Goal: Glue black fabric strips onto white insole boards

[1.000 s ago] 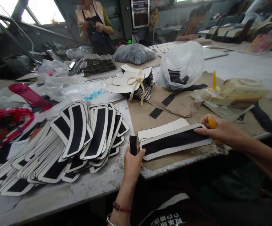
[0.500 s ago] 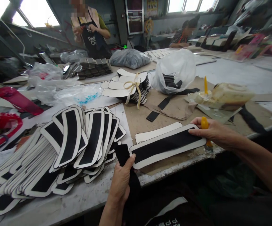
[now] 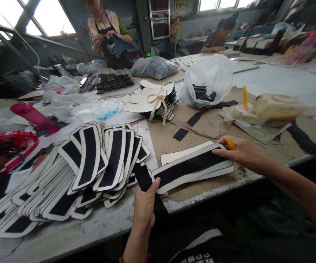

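Between my hands is a curved white panel [image 3: 187, 166] with a black strip along its middle. My left hand [image 3: 145, 202] pinches its left end, thumb on top. A loose black band [image 3: 143, 177] sticks out beside that thumb. My right hand [image 3: 237, 153] grips the panel's far right end. A yellow handle [image 3: 231, 143] is tucked in the same hand; its lower end is mostly hidden. More white panels [image 3: 174, 157] lie beneath the held one. Left of my hands is a large fanned pile of similar panels [image 3: 88, 157] with black strips.
Beyond my hands are a ribbon-tied bundle [image 3: 147, 98] of white pieces and a clear bag [image 3: 209, 78] with black strips. A glue-stained container [image 3: 278, 106] with a yellow stick stands right. The table edge [image 3: 193, 199] runs close by. Two people work farther back.
My right hand has moved slightly left and the held panel sits lower over the others, more of which show under it. The whole view has shifted a little. Both hands keep their hold.
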`<act>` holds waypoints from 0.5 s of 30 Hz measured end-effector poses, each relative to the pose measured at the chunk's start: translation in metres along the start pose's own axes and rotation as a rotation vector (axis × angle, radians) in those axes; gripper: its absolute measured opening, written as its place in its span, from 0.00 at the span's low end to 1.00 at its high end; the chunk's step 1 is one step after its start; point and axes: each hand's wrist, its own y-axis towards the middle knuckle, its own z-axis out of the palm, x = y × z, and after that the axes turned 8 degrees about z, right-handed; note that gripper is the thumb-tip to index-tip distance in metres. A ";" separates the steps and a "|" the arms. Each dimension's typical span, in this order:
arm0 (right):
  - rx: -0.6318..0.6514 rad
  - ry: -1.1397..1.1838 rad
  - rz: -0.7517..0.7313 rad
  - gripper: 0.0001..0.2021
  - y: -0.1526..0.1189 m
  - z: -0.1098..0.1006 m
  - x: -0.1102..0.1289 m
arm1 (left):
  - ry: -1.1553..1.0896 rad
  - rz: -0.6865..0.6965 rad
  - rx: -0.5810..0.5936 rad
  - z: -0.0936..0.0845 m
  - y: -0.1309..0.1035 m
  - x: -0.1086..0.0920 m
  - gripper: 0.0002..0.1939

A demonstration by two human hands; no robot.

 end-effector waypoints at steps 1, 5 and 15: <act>-0.005 -0.001 -0.006 0.16 0.001 0.001 0.000 | -0.006 -0.010 -0.001 0.000 0.000 -0.001 0.19; 0.000 0.007 -0.018 0.16 0.004 0.003 -0.001 | -0.023 -0.040 -0.006 0.000 -0.002 -0.005 0.18; 0.061 0.138 -0.007 0.17 0.006 0.005 -0.010 | -0.028 -0.059 -0.052 0.004 -0.006 -0.011 0.12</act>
